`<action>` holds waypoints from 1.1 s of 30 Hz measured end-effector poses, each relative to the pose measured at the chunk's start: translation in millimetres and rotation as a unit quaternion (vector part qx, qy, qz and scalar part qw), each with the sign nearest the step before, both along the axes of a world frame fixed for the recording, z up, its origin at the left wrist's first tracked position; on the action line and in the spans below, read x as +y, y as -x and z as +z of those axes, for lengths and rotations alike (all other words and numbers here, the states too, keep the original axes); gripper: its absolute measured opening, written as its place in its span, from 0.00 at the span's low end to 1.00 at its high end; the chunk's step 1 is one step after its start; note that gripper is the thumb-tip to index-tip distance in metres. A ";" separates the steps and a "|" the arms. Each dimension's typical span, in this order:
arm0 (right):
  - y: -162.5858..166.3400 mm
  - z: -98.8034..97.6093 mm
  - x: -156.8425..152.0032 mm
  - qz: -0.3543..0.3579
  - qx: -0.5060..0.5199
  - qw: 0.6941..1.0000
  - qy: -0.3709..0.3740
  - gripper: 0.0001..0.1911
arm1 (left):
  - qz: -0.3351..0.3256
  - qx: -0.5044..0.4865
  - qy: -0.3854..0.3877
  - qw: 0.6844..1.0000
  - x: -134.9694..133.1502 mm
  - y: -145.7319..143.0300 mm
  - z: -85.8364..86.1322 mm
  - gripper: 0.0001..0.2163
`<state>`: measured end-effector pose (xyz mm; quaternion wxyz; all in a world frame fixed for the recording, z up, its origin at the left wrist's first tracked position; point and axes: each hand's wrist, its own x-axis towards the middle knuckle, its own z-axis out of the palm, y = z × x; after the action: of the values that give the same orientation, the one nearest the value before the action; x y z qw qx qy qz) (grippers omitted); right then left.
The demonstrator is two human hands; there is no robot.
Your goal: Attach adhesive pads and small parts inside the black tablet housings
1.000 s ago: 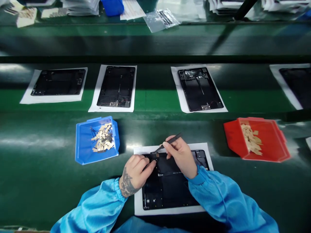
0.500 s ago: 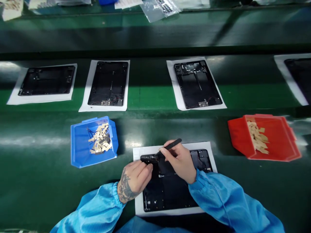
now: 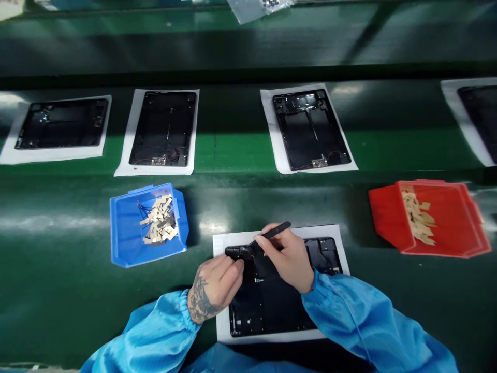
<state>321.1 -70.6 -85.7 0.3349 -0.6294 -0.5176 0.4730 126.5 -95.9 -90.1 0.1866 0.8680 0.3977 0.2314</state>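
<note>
A black tablet housing lies on a white sheet on the green bench in front of me. My right hand is closed round black tweezers, whose tip rests at the housing's upper left corner. My left hand lies on the housing's left side, its fingers curled and pressing just beside the tweezer tip. Whatever sits under the tip is too small to make out. Both arms wear blue sleeves.
A blue bin of small tan parts with wires stands to the left, a red bin of tan pieces to the right. Several more black housings on white sheets lie on the green belt behind. A clear bag lies at the back.
The tweezer tip has come down from just above the corner onto the housing. My left fingers have stayed pressed beside it. The view has tilted, so the belt's housings sit further left and higher.
</note>
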 end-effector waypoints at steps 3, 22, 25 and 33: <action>0.2 -1.0 -0.2 -0.001 0.006 1.000 0.001 0.09 | 0.002 0.001 0.002 1.000 -1.0 0.2 -0.3 0.07; 1.5 1.2 0.1 0.010 -0.012 0.999 -0.040 0.06 | 0.072 0.095 -0.030 0.992 -3.3 -6.8 2.4 0.13; 1.5 0.2 -0.1 0.015 -0.009 0.998 -0.057 0.06 | 0.076 0.117 -0.028 0.990 -4.1 -7.6 2.9 0.14; -1.8 4.3 -0.6 0.069 -0.087 0.981 -0.159 0.04 | 0.080 0.127 -0.031 0.988 -0.9 -11.1 6.2 0.14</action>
<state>322.8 -71.2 -81.5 0.3505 -0.5697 -0.6556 0.3503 137.7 -96.8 -83.9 0.0884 0.8612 0.4789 0.1455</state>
